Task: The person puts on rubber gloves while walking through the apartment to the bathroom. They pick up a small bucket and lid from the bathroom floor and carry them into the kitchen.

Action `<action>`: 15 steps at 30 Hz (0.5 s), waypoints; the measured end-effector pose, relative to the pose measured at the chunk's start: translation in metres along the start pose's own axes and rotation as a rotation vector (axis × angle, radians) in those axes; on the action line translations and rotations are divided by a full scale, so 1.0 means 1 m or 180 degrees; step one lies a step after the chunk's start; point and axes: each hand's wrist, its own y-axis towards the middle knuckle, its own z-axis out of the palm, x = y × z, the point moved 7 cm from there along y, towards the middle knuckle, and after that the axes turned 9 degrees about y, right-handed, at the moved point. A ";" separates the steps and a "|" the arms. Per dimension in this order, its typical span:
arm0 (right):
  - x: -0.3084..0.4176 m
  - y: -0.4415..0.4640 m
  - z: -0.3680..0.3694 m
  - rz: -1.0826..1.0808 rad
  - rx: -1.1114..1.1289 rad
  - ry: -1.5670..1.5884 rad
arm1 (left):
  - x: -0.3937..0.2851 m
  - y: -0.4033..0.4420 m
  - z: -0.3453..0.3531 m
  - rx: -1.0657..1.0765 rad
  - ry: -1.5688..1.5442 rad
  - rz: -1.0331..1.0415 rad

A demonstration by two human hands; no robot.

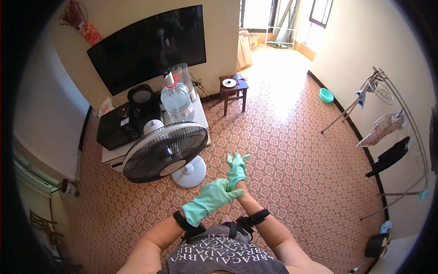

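Both my hands wear mint-green rubber gloves. My left hand (211, 199) is closed at my right wrist, its fingers pinching the cuff of the right rubber glove (237, 177). The left glove reaches down over my wrist, while the right one ends around the wrist and leaves the forearm bare. My right hand (237, 165) is stretched forward with its gloved fingers spread, holding nothing. Black straps (253, 219) circle both forearms. Just ahead and to the left stands a floor fan (166, 153) with a white base.
A low white cabinet (200, 114) holds a large water bottle (177, 101) and black speakers (115, 129), below a wall television (150, 45). A wooden stool (234, 93) carries a white lid. At right are a drying rack (401, 98) with clothes and a green basin (325, 95).
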 end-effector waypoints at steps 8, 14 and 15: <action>0.115 -0.077 0.028 -0.1091 0.0667 -0.0639 | 0.022 0.012 0.023 0.0742 -0.0223 0.0361; 0.047 -0.049 0.036 -0.1219 0.0930 -0.0805 | 0.003 0.006 0.013 0.0643 0.0248 0.0954; 0.071 -0.042 0.039 -0.1139 0.0396 -0.3343 | -0.005 0.005 0.013 0.0518 0.0406 0.1196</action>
